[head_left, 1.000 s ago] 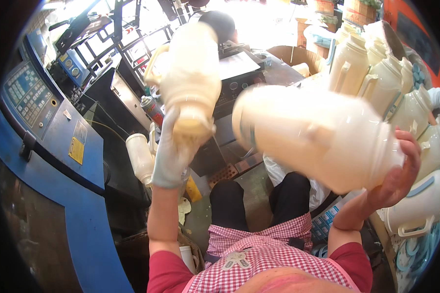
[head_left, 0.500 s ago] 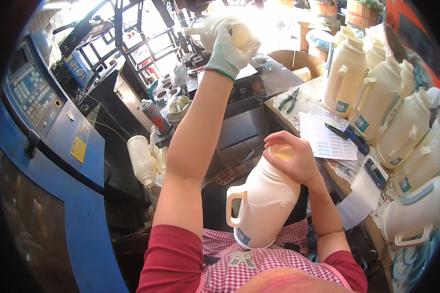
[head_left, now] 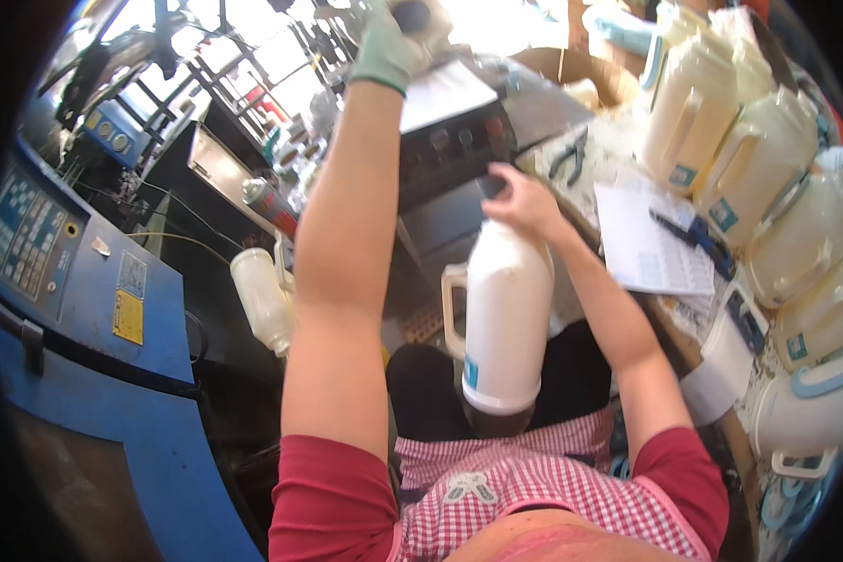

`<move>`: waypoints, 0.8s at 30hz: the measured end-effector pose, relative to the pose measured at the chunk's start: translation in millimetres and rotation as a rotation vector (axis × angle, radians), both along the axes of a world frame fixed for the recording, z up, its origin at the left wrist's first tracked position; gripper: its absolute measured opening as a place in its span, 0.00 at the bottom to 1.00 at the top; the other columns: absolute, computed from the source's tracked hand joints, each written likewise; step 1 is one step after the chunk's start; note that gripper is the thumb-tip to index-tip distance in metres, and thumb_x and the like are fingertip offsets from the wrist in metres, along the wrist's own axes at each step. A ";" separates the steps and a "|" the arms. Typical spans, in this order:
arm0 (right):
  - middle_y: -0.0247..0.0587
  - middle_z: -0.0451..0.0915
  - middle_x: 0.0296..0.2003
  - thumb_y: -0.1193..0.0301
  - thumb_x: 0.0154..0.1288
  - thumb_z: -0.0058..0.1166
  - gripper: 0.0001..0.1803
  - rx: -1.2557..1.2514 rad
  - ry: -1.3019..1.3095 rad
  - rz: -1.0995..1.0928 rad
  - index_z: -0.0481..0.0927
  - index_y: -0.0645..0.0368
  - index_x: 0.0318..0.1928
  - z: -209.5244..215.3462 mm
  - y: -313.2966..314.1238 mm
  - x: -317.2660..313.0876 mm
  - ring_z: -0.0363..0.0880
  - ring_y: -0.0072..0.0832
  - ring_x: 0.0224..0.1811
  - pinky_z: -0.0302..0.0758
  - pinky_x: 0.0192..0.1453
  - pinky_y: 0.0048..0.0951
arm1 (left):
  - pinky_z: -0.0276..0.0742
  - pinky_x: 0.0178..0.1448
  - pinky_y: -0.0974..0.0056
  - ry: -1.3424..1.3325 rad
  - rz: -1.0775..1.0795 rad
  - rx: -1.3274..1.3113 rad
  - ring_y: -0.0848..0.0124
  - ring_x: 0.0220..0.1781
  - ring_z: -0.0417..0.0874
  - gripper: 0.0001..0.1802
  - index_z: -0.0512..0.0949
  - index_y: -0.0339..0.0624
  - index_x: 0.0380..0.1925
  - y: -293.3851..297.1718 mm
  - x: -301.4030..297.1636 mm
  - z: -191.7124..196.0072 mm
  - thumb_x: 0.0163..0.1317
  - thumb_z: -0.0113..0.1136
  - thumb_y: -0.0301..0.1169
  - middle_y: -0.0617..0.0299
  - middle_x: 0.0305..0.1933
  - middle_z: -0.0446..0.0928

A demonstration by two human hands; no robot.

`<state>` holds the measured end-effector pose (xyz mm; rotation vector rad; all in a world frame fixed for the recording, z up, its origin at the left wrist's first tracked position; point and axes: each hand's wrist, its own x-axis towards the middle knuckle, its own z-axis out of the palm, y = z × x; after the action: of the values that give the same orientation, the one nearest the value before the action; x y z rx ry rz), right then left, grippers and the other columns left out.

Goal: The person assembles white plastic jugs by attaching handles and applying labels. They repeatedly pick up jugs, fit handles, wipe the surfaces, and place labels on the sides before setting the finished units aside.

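White jug (head_left: 502, 314) now upright in lap

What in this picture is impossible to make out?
- Head view: what the gloved left hand holds is lost in window glare at the top edge.
- The white jug mouth is covered by the right hand.
- The jug's base is hidden against the lap.
- The stacked jugs bend and blur at the right rim.
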<state>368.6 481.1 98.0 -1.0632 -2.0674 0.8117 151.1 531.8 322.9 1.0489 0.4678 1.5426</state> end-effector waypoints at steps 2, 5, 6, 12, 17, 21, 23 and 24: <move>0.51 0.88 0.54 0.52 0.53 0.68 0.48 0.083 -0.151 -0.074 0.71 0.48 0.76 -5.3 30.0 -17.3 0.87 0.46 0.57 0.81 0.63 0.43 | 0.83 0.57 0.56 -0.022 -0.165 0.011 0.63 0.51 0.81 0.17 0.75 0.43 0.49 -20.0 14.6 -4.6 0.75 0.60 0.44 0.58 0.48 0.79; 0.50 0.88 0.55 0.53 0.52 0.69 0.51 0.032 -0.337 -0.151 0.67 0.45 0.79 19.4 36.9 -58.5 0.87 0.46 0.58 0.82 0.63 0.45 | 0.82 0.51 0.60 -0.055 -0.252 0.073 0.66 0.45 0.80 0.12 0.79 0.46 0.40 -34.3 17.3 10.6 0.76 0.57 0.42 0.62 0.39 0.81; 0.50 0.88 0.55 0.53 0.52 0.69 0.51 0.014 -0.359 -0.155 0.67 0.44 0.79 23.9 40.5 -73.3 0.87 0.46 0.58 0.82 0.63 0.44 | 0.82 0.50 0.60 -0.063 -0.198 0.072 0.67 0.44 0.80 0.12 0.79 0.47 0.38 -32.5 14.4 13.3 0.75 0.57 0.42 0.64 0.38 0.81; 0.48 0.88 0.55 0.53 0.53 0.70 0.53 -0.019 -0.413 -0.182 0.65 0.47 0.80 7.7 68.9 -100.3 0.87 0.44 0.59 0.82 0.62 0.43 | 0.83 0.49 0.49 0.380 0.390 0.361 0.67 0.45 0.78 0.21 0.77 0.55 0.45 54.0 -26.7 -7.4 0.72 0.54 0.58 0.68 0.39 0.76; 0.50 0.86 0.59 0.49 0.52 0.66 0.38 0.032 -0.377 -0.147 0.85 0.52 0.64 38.5 48.0 -56.6 0.85 0.43 0.63 0.79 0.69 0.40 | 0.82 0.49 0.54 0.131 0.169 0.128 0.63 0.44 0.79 0.20 0.77 0.51 0.52 3.6 24.1 25.6 0.74 0.57 0.52 0.65 0.40 0.75; 0.41 0.92 0.41 0.48 0.58 0.66 0.31 0.021 -0.111 0.048 0.87 0.49 0.59 84.0 -87.9 -19.5 0.90 0.41 0.49 0.83 0.59 0.41 | 0.82 0.67 0.42 1.122 0.943 1.039 0.57 0.66 0.77 0.41 0.67 0.44 0.67 -5.8 -32.1 -0.1 0.59 0.78 0.45 0.55 0.63 0.72; 0.44 0.91 0.43 0.41 0.65 0.63 0.38 -0.079 -0.062 0.087 0.81 0.52 0.66 80.6 -127.7 22.4 0.90 0.42 0.50 0.83 0.59 0.40 | 0.79 0.70 0.45 0.860 0.593 0.572 0.56 0.69 0.76 0.45 0.60 0.45 0.75 -52.9 -6.3 -25.8 0.66 0.69 0.52 0.52 0.68 0.72; 0.45 0.91 0.44 0.39 0.68 0.62 0.40 -0.108 0.025 0.083 0.78 0.53 0.69 71.2 -142.5 41.9 0.90 0.43 0.50 0.82 0.59 0.40 | 0.77 0.71 0.47 0.690 0.481 0.352 0.56 0.71 0.76 0.47 0.57 0.45 0.78 -79.6 7.7 -34.0 0.69 0.65 0.56 0.50 0.70 0.72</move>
<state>410.6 338.6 169.3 -1.0252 -2.0783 0.9834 158.8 452.1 288.9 1.8590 1.0024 1.6840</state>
